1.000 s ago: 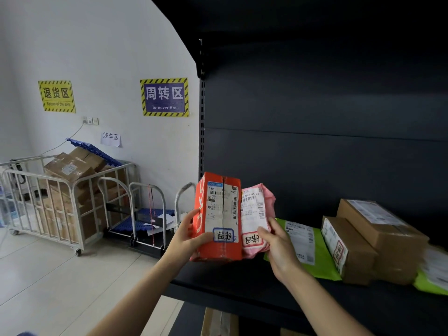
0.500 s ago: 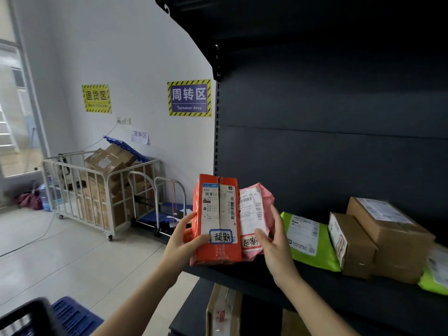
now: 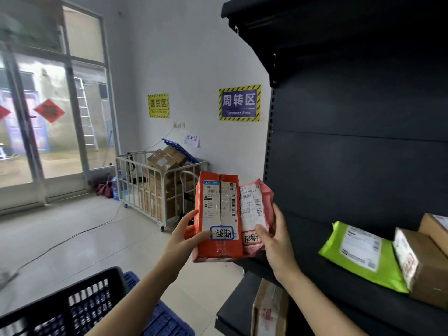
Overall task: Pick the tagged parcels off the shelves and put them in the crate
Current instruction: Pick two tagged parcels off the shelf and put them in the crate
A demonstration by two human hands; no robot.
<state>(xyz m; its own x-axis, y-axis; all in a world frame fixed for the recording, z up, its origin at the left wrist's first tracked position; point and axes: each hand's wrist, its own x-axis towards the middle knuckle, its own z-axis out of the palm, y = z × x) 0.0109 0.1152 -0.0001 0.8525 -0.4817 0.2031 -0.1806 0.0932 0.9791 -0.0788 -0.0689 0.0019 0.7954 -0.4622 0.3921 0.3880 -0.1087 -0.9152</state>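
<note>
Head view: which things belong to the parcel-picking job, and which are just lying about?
Job: tagged orange cardboard box in left hand; tagged pink plastic mailer in right hand; black plastic crate.
Lying about: lime-green plastic mailer; white wire cage trolley.

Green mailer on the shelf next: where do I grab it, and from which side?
Pinch the green mailer by its free left edge, coming from the front-left. It looks soft and flat, and its right side lies against the brown carton, so that side is blocked.
</note>
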